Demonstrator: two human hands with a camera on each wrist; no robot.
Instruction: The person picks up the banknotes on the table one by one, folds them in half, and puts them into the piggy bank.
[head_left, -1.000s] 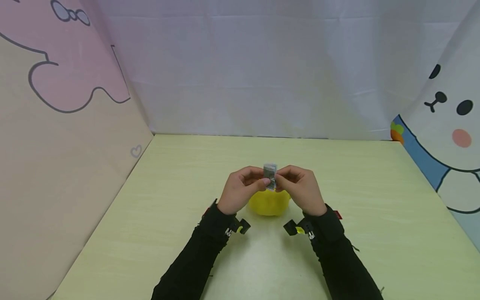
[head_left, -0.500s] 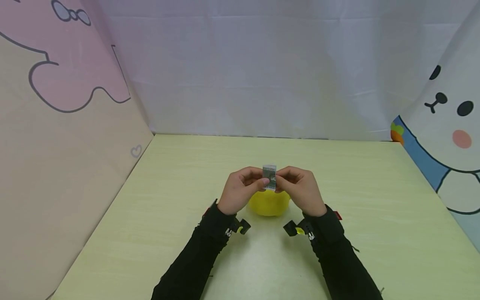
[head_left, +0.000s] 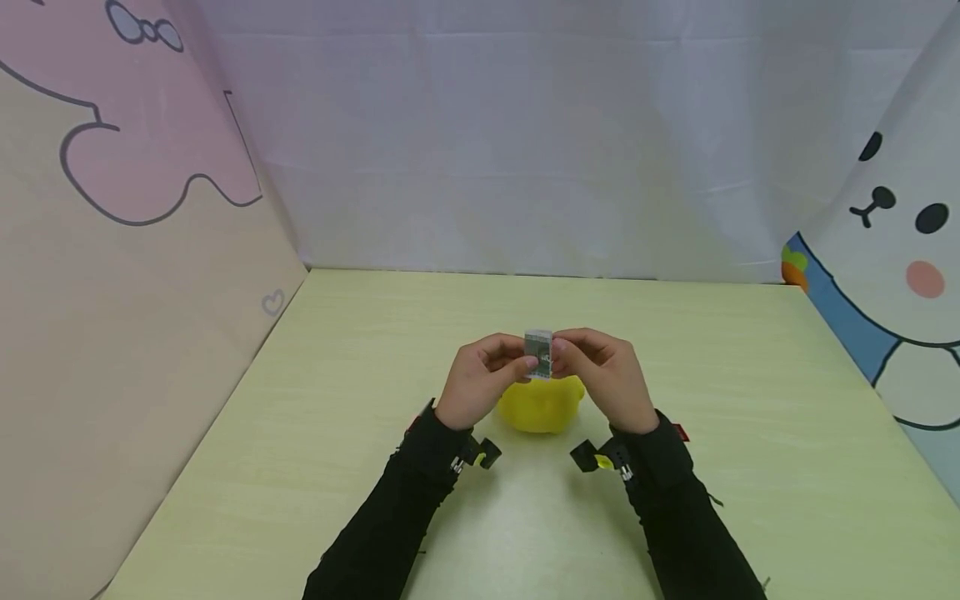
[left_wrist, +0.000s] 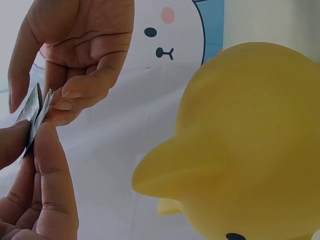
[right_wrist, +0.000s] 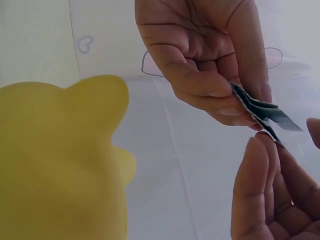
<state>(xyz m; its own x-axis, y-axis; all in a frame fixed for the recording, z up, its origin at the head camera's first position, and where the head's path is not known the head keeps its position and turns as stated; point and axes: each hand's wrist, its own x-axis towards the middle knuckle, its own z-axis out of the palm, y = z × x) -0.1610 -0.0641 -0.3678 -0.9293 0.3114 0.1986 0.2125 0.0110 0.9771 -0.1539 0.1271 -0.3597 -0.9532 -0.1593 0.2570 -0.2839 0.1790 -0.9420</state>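
Note:
A small folded banknote (head_left: pixel 537 353), grey-green with a pale edge, is held up above the table. My left hand (head_left: pixel 483 379) pinches it between thumb and fingers. In the right wrist view the layers of the banknote (right_wrist: pixel 257 109) stand slightly apart. My right hand (head_left: pixel 606 379) is at the other edge; its fingertips touch the paper or lie very close, while its thumb is lifted away, as the right wrist view shows. Below and behind both hands sits a smooth yellow animal figure (head_left: pixel 538 408); a dark eye and a projecting part show on the yellow figure (left_wrist: pixel 250 135) in the left wrist view.
The pale yellow-green table (head_left: pixel 405 333) spreads around the figure. A white cloth (head_left: pixel 480 150) hangs behind it. Side panels with cartoon drawings stand at left (head_left: pixel 150 333) and right (head_left: pixel 900 275).
My right hand has shifted slightly right and its thumb has come away from the banknote. The banknote was turned a little to face the head view more. My left hand keeps its pinch.

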